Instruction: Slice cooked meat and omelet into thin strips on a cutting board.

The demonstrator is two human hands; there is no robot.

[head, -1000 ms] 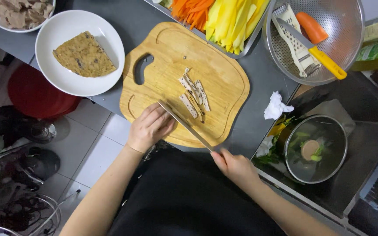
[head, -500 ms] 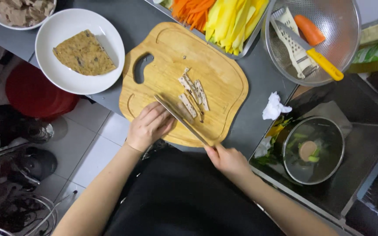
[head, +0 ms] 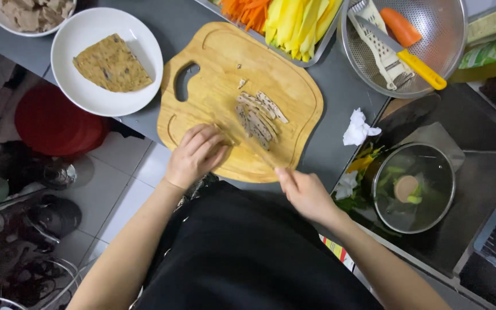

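On the grey counter (head: 348, 95), a white plate (head: 81, 95) lies up-left of your left hand (head: 195, 155), which curls on the cutting board (head: 213, 74). Sliced strips (head: 259, 117) sit just above-right. Your right hand (head: 305, 194) grips a blurred knife (head: 254, 150); a crumpled tissue (head: 358, 127) lies beyond.

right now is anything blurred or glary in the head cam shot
Head view: the knife is smeared by motion blur, barely visible; the right hand is slightly soft; the board and strips are sharp; the pot lid shows reflections; lighting is even.
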